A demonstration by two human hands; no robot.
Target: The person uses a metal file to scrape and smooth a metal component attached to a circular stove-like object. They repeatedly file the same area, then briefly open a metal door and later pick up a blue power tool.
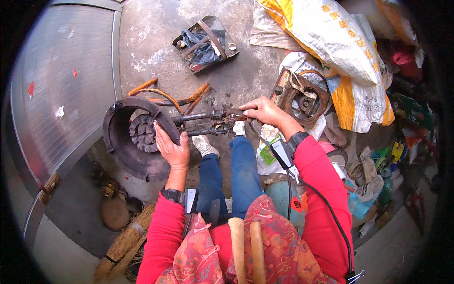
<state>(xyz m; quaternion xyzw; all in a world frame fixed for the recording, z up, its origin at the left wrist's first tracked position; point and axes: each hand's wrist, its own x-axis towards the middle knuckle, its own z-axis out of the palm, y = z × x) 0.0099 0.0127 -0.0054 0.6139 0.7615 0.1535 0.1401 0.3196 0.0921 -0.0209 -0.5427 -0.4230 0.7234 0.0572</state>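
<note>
Stained concrete floor (151,52) spreads beneath. The right hand (266,111) pinches a dark flat tool (233,110) at the right end of dark pipes (201,116); the left hand (174,147), fingers straight, lies at the rim of the black burner (142,135) on the left, its clasp unclear. Far off sits a metal box (228,53); right, a rusty stove (286,102).

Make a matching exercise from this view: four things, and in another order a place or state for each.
1. left hand
2. right hand
3. open box with handle
4. straw bundle

A. pinching a dark flat piece near dark pipes
B. at the picture's lower left
C. against a dark round bowl
D. containing dark plastic

Pairs: 1-C; 2-A; 3-D; 4-B
</note>
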